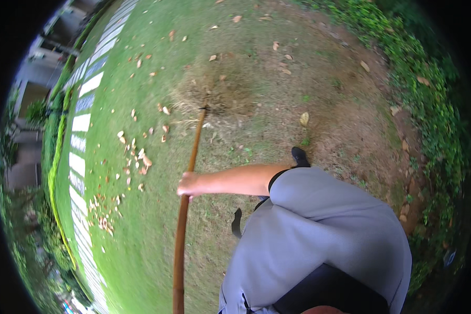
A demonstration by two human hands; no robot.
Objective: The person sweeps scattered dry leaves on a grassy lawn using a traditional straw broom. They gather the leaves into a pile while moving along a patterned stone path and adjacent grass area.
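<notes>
My right hand is closed around the long brown wooden handle of a broom. The handle runs from the bottom edge of the picture up to a dark binding. Beyond that, the broom's straw or twig head spreads over the grass, blurred. My left hand is out of view; only a bit of skin by a black sleeve shows at the bottom edge. Dry leaves lie scattered on the lawn to the left of the handle, with a denser patch of leaves lower down.
A path of pale slabs borders the lawn at left, with a low hedge and buildings beyond. Leafy ground cover edges the bare soil at right, along a row of stones. My dark shoes stand on thin grass.
</notes>
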